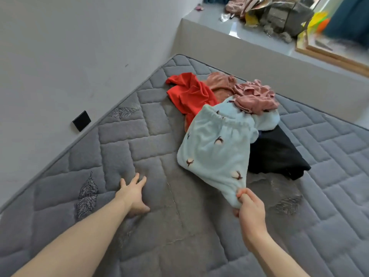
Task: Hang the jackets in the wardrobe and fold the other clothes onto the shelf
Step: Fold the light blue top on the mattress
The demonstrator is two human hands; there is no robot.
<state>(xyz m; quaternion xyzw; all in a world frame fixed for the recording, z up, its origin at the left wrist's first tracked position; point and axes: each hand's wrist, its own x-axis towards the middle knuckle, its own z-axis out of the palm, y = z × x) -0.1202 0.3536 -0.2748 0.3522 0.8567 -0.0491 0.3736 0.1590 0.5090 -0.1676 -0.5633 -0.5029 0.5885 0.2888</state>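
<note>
Pile of clothes heaped on far right half of grey quilted mattress (151,148), bare bed pushed against pale wall on left. Pale blue fleece pyjama trousers with small brown-and-white cotton-boll print (215,144) on near side of pile, elastic waistband toward far end, one leg end drawn out toward camera. Right hand (252,209) pinching that leg hem, thumb and curled fingers bunched tight round fabric. Left hand (132,193) flat on mattress, well left of trousers, fingers spread and straight, holding nothing. Crumpled red thin-fabric garment (189,94) at far left of pile, partly under trousers. Rust-pink knit top (219,84) just behind it. Bunched dusty-pink garment (255,97) resting on trousers' waistband end. Black folded cloth (277,154) right of trousers, partly tucked beneath. Small black square plate (81,120) low on wall

Handling, as judgement: trousers likely light, soft, floppy, plush fleece not slippery; hem pinch fine for dragging but lets rest trail and may pull dusty-pink garment along. Better hold for folding probably waistband, both hands at its corners. Neither wardrobe nor shelf in view

No brand, label or readable writing anywhere
</note>
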